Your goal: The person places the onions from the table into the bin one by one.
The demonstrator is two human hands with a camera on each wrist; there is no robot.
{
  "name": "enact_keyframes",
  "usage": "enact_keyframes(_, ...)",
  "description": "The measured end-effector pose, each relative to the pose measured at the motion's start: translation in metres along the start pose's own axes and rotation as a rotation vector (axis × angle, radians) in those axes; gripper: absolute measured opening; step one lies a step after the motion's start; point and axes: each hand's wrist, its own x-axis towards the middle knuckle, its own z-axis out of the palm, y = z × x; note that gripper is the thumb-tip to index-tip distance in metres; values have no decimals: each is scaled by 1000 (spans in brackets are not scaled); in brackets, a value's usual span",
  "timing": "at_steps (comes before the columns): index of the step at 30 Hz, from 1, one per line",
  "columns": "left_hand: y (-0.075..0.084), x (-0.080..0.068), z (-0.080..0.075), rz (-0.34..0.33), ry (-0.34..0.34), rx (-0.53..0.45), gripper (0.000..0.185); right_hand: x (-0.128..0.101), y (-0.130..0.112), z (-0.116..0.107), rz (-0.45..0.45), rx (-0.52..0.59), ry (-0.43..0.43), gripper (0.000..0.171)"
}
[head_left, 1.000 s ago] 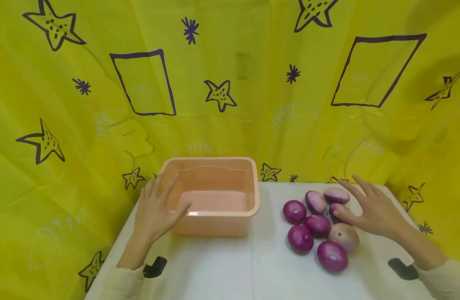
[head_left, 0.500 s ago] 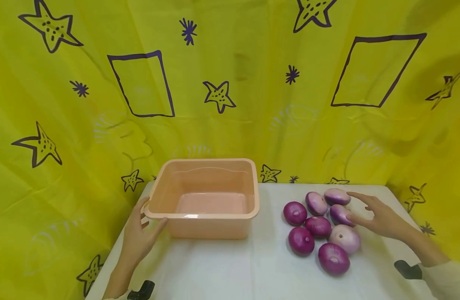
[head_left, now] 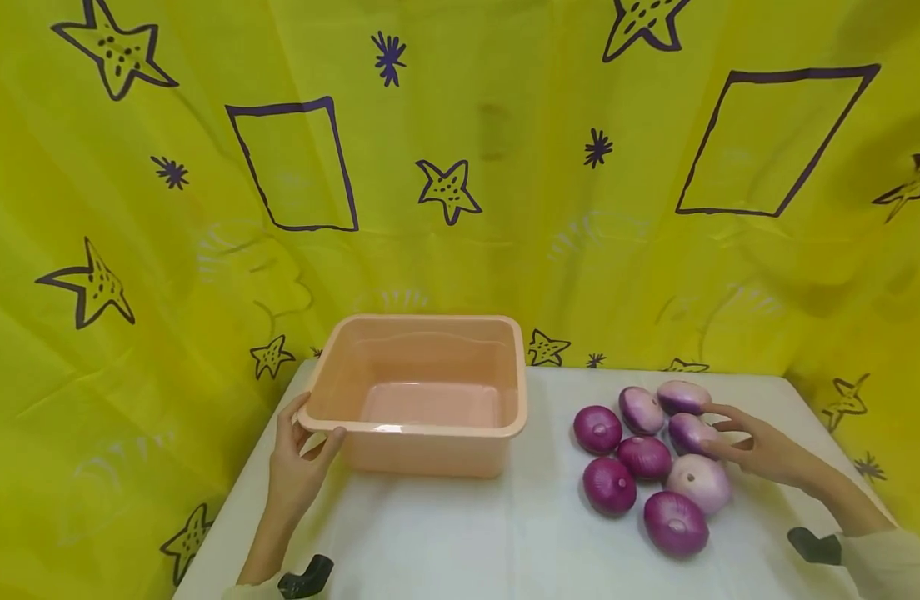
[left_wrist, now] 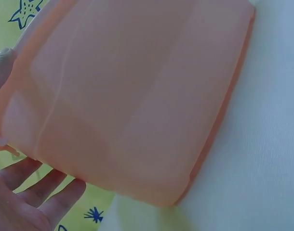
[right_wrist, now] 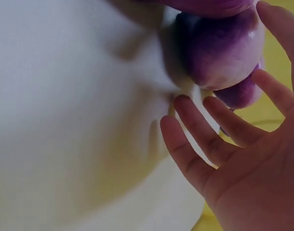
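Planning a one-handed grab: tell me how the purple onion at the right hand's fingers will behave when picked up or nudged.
The onion is rounded and lies on a flat white table, so a nudge would probably roll it. Its skin looks smooth and glossy, so it may slip between fingers. Neighbouring onions touch it and would likely shift too.

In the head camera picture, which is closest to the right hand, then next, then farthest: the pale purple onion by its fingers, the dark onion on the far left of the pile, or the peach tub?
1. Pale purple onion, at the fingertips of the right hand.
2. Dark onion, on the pile's left edge.
3. Peach tub, across the table by the left hand.
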Motion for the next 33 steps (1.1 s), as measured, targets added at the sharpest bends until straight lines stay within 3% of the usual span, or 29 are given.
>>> enact_keyframes(10,1,2,8,-50,38,-53,76,4,5,4,35,39,-34,60)
enact_keyframes(15,2,1,10,-40,30,-87,75,4,8,5,45,11,-11,60)
enact_keyframes(25,5,1,17,-116,43,-129,76,-4,9,3,54,-15,31,63)
enact_keyframes(33,9,-3,19,-145,51,-170,75,-2,-7,-15,-54,-78,76,68)
